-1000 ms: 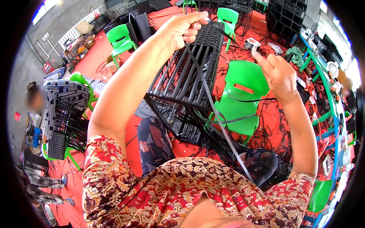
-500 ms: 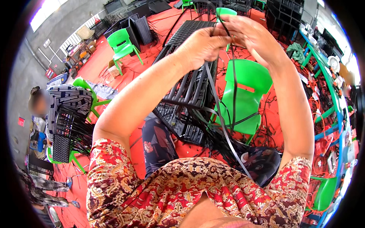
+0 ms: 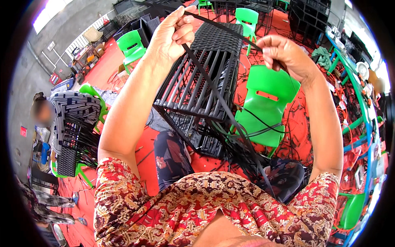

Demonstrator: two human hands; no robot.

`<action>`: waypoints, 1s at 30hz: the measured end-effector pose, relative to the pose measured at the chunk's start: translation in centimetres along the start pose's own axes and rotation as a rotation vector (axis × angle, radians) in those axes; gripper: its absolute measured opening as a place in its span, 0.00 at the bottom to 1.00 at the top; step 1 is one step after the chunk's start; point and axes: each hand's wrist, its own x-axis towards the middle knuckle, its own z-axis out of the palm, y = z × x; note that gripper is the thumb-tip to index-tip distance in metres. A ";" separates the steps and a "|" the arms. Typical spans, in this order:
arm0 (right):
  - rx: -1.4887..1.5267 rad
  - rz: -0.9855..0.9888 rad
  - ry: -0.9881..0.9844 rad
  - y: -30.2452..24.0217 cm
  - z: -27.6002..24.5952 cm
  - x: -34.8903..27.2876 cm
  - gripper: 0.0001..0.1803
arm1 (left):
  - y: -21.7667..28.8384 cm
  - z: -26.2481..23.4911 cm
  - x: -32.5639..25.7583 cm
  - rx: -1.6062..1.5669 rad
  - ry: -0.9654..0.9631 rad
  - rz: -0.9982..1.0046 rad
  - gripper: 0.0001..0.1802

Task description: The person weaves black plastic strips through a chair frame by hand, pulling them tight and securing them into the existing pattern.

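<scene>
A long, flat black plastic strip (image 3: 222, 29) is stretched between my raised hands. My left hand (image 3: 175, 35), up at the far left, pinches it, and a length slants from there down (image 3: 214, 88) toward my lap. Fingers curled, my right hand (image 3: 284, 55) grips the strip farther right and a little nearer me. Below and between my hands stands a black furniture frame (image 3: 191, 84) with bare parallel bars and a woven section (image 3: 220, 39) at its far end. A bundle of loose black strips (image 3: 236, 150) hangs by its near right corner.
A green plastic chair (image 3: 267, 105) stands right of the frame, strips across its seat. Another green chair (image 3: 131, 44) is at the far left. A person (image 3: 76, 105) works at the left. A cluttered green-framed rack (image 3: 349, 84) lines the right. Strip scraps litter the red floor (image 3: 142, 164).
My hands were close together above the frame. They have spread apart, the left moving left and away, drawing the strip out between them.
</scene>
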 end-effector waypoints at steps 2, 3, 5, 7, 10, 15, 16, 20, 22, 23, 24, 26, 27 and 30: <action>-0.066 0.063 0.018 1.9 -0.9 -0.4 0.13 | -0.4 0.0 0.1 0.087 0.058 -0.003 0.13; -0.101 0.094 0.031 2.4 -1.1 -0.6 0.14 | -0.7 0.1 0.2 0.129 0.083 -0.006 0.13; -0.154 0.045 0.134 1.8 0.0 0.3 0.17 | -1.8 1.2 0.3 0.329 0.114 -0.061 0.10; -0.016 -0.053 0.175 0.2 1.4 2.2 0.19 | -3.0 3.5 -0.2 0.442 0.119 -0.119 0.07; 0.054 -0.159 0.106 -1.2 3.5 5.0 0.18 | -4.8 5.5 0.0 0.569 0.066 -0.214 0.08; 0.317 -0.239 0.147 -0.1 3.2 6.0 0.10 | -4.9 5.2 0.1 0.732 -0.031 -0.302 0.12; 0.416 -0.184 0.281 0.2 2.7 5.9 0.10 | -4.2 4.6 -0.2 0.738 -0.036 -0.331 0.13; 0.204 0.090 0.122 1.1 -0.4 3.4 0.14 | -2.9 -0.9 -0.5 1.053 0.069 -0.308 0.18; 0.047 0.182 0.151 2.0 -0.1 3.2 0.14 | -3.8 -2.3 0.0 1.313 0.002 -0.273 0.18; -0.033 0.229 0.164 2.2 0.1 3.1 0.14 | -4.0 -2.5 0.4 1.441 -0.032 -0.253 0.19; -0.051 0.231 0.153 2.2 0.4 2.9 0.14 | -4.9 -3.6 0.9 1.632 -0.154 -0.022 0.18; -0.178 0.250 0.114 2.0 0.1 2.9 0.13 | -5.9 -3.5 1.8 1.863 -0.278 0.179 0.18; -0.242 0.259 0.093 1.9 -0.1 2.9 0.13 | -6.1 -3.6 2.2 1.899 -0.320 0.111 0.18; -0.301 0.314 0.086 1.4 -0.4 2.8 0.14 | -6.6 -4.1 2.1 1.933 -0.362 0.132 0.19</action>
